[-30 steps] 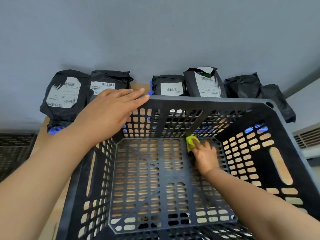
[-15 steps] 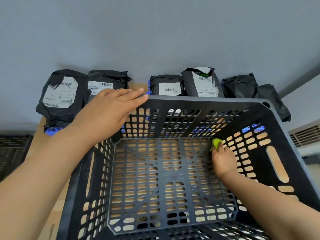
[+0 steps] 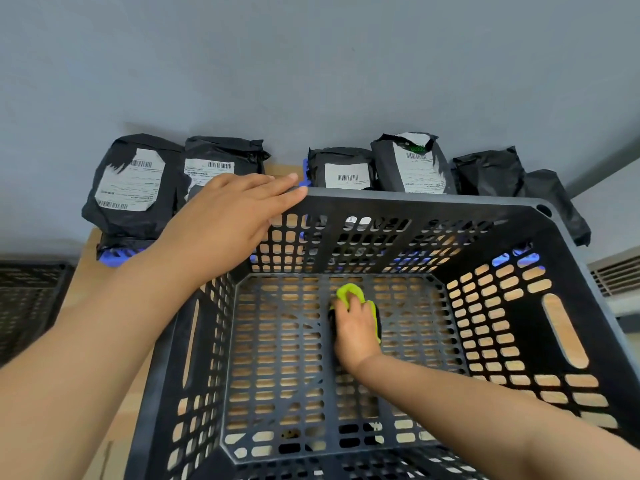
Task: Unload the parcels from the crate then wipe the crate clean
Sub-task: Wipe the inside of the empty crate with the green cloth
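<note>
A black perforated plastic crate [image 3: 433, 206] stands in front of me, with no parcels inside. My right hand [image 3: 355, 329] reaches down to the crate's floor and grips a lime-green cloth [image 3: 351, 293] against it, near the far middle. My left hand [image 3: 228, 216] lies flat with straight fingers on the crate's far-left rim corner. Several black parcels with white labels [image 3: 135, 185] [image 3: 343, 171] [image 3: 412, 164] lean against the grey wall behind the crate.
A wooden tabletop [image 3: 110, 431] shows to the crate's left and through its holes. Another dark crate [image 3: 27, 299] sits low at the far left. A white vent grille [image 3: 616, 275] is at the right edge.
My right hand has swept the green cloth along the crate floor, first right to the far-right corner, then back left toward the middle. My left hand stays on the rim.
</note>
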### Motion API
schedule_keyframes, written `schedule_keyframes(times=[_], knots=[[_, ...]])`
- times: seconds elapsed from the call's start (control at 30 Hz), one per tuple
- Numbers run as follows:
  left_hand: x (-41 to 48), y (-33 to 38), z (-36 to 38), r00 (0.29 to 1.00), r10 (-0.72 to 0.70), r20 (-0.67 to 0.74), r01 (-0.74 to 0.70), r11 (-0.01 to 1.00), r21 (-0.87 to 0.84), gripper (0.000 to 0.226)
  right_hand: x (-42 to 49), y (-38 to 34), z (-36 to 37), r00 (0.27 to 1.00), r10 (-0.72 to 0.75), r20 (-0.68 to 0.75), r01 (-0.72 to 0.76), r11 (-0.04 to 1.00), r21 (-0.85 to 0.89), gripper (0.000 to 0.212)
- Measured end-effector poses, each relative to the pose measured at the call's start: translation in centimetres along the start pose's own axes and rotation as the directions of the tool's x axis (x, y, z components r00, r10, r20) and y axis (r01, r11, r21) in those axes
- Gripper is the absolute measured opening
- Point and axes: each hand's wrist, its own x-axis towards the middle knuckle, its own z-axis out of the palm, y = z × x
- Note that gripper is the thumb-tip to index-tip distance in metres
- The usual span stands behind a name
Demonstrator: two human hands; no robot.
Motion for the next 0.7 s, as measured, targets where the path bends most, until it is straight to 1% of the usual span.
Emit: schedule_keyframes(times=[0.1,0.17,0.23,0.27,0.3,0.33,0.4,0.43,0.5,0.57,0.63,0.7], knots=[[0.0,0.0,0.1,1.0,-0.004,0.002,0.004,1.0,0.006,0.061,0.3,-2.8,0.6,1.0,0.029,-0.008,-0.029,0.998,0.048,0.059],[-0.1,-0.1,0.1,1.0,0.001,-0.003,-0.001,1.0,0.011,0.06,0.6,-3.5,0.7,0.998,0.064,-0.009,-0.064,0.996,0.068,0.058],[-0.1,-0.1,0.2,1.0,0.008,-0.01,-0.007,1.0,0.015,0.059,0.7,-3.6,0.6,0.998,0.06,-0.021,-0.058,0.994,0.088,0.056],[0.0,-0.1,0.2,1.0,0.008,-0.011,-0.008,1.0,0.015,0.059,0.7,-3.6,0.7,0.999,0.023,-0.038,-0.019,0.994,0.107,0.056],[0.0,-0.1,0.2,1.0,0.007,-0.011,-0.007,1.0,0.017,0.058,0.6,-3.9,0.7,0.997,-0.05,-0.057,0.056,0.991,0.122,0.057],[0.0,-0.1,0.2,1.0,0.008,-0.011,-0.008,1.0,0.02,0.058,0.5,-4.4,0.9,0.986,-0.152,-0.071,0.16,0.978,0.132,0.059],[0.0,-0.1,0.2,1.0,0.011,-0.012,-0.011,1.0,0.027,0.059,0.0,-6.4,1.5,0.932,-0.358,-0.06,0.363,0.92,0.15,0.068],[0.0,-0.1,0.2,1.0,0.011,-0.012,-0.011,1.0,0.028,0.059,-0.3,-7.9,1.9,0.906,-0.422,-0.034,0.422,0.892,0.164,0.073],[-0.1,-0.1,0.2,1.0,0.007,-0.005,-0.007,0.999,0.031,0.059,-0.7,-10.7,2.4,0.873,-0.487,0.015,0.477,0.861,0.179,0.081],[0.0,-0.1,0.2,1.0,0.006,-0.001,-0.006,1.0,0.027,0.06,-0.8,-12.4,2.5,0.866,-0.499,0.044,0.49,0.861,0.134,0.081],[0.0,-0.1,0.1,1.0,0.009,-0.001,-0.009,1.0,0.017,0.06,-0.3,-12.2,2.6,0.857,-0.515,0.031,0.511,0.856,0.076,0.071],[0.0,-0.2,0.1,1.0,0.005,-0.004,-0.005,1.0,0.016,0.059,0.2,-10.7,2.3,0.824,-0.567,0.021,0.566,0.824,0.036,0.059]])
